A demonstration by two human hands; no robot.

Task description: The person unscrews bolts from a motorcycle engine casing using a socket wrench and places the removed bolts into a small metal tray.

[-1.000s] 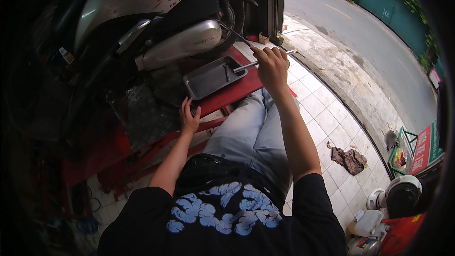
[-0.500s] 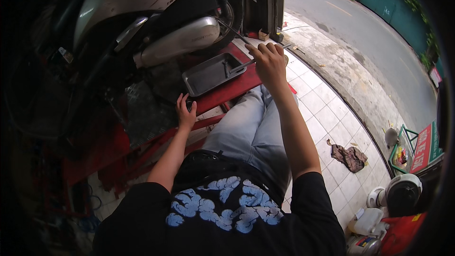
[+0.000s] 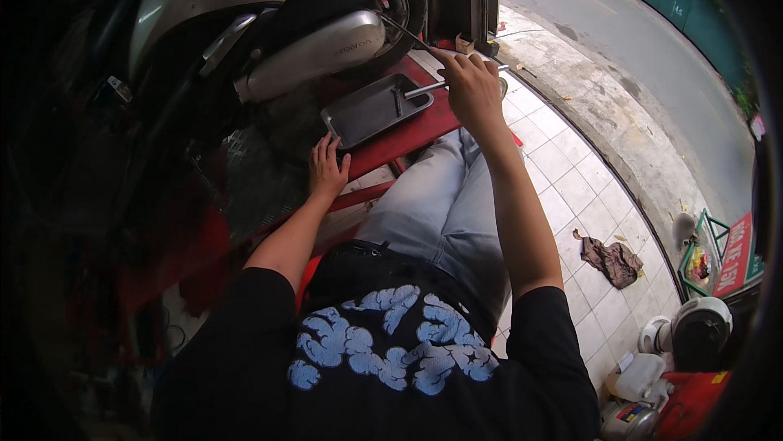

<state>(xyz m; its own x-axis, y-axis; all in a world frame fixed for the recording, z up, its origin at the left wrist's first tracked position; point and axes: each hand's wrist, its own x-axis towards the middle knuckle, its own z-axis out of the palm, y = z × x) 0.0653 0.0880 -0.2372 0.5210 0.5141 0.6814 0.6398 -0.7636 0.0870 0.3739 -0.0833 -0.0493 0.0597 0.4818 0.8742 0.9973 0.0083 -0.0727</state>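
Note:
My right hand [image 3: 475, 92] is closed round a T-handle wrench. Its silver crossbar [image 3: 426, 90] sticks out on both sides of the fist, and its thin dark shaft runs up-left to the scooter's [image 3: 318, 57] rear-wheel area; the exact contact point is too small to make out. A grey rectangular metal tray [image 3: 367, 119] lies on the red lift platform [image 3: 400, 137] below the scooter's silver side cover. A small dark piece rests in the tray. My left hand [image 3: 329, 170] is open with fingers apart, its fingertips at the tray's near-left corner, holding nothing visible.
A crumpled brown rag [image 3: 610, 261] lies on the white tiled floor [image 3: 563, 151] to the right. A fan-like white and black appliance [image 3: 697, 333], a plastic jug [image 3: 640, 377] and a red and green sign [image 3: 734, 253] stand at the lower right. Beyond the doorway runs a road [image 3: 620, 41].
The whole view has shifted slightly. The wrench's crossbar has turned to a flatter angle in my right hand. My left hand's fingers have come up to the tray's edge.

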